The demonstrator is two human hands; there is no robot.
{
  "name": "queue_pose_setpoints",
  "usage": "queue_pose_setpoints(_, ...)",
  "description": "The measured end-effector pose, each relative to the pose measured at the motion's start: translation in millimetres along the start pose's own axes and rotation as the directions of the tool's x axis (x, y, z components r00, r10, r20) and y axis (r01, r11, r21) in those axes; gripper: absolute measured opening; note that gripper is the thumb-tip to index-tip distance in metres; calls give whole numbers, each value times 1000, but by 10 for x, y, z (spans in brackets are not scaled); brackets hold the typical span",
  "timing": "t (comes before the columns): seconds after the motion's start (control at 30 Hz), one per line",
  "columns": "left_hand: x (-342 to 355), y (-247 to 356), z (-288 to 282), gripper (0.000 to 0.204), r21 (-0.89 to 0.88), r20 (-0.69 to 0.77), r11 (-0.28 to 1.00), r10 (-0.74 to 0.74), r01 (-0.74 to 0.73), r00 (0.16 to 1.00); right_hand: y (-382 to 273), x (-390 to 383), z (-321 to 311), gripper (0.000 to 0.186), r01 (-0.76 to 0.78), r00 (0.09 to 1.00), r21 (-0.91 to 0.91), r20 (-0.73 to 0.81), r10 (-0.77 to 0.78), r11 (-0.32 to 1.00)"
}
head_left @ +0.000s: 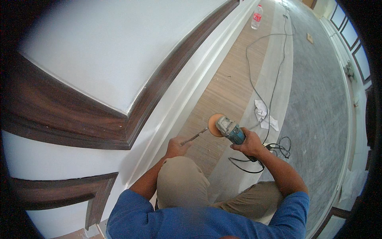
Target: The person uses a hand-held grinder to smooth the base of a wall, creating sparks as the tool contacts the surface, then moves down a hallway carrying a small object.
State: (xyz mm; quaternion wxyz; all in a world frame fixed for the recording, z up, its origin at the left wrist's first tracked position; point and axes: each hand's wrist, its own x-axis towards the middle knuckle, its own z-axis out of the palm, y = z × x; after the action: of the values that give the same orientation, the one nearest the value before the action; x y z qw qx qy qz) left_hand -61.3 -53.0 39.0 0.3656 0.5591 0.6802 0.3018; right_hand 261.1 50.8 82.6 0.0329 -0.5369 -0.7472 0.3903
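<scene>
In my right hand (249,143) is a teal and grey angle grinder (234,134), fingers wrapped round its body, with an orange round disc (215,124) at the front end and a black cord trailing from its back. My left hand (178,145) grips a slim metal tool (195,136), like a chisel or scraper, whose far end reaches to the edge of the disc; whether they touch I cannot tell. My raised knee (181,177) in khaki trousers is just below my left hand.
A white wall (91,47) with dark wood mouldings (127,135) runs along the left. The wood-look floor (223,91) borders a translucent strip and grey floor covering (314,111). Cables (285,59), crumpled white paper (260,111) and a plastic bottle (256,18) lie or stand ahead.
</scene>
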Motion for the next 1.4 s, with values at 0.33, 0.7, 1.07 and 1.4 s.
queue_pose_setpoints(0.33,16,-90,24,23,-19,-6,999,30,-30,1000,1,19,28,76,-14,1000,-15,20,14,1000)
queue_pose_setpoints(0.7,9,-104,25,23,33,-18,999,23,-23,1000,37,38,69,73,-12,1000,-3,5,12,1000)
queue_pose_setpoints(1.07,-4,-101,42,23,-18,-20,999,39,-39,999,47,40,43,72,-11,1000,9,-7,11,1000)
queue_pose_setpoints(1.4,-7,-105,9,23,14,1,998,58,-58,998,4,30,16,73,-25,1000,17,12,25,1000)
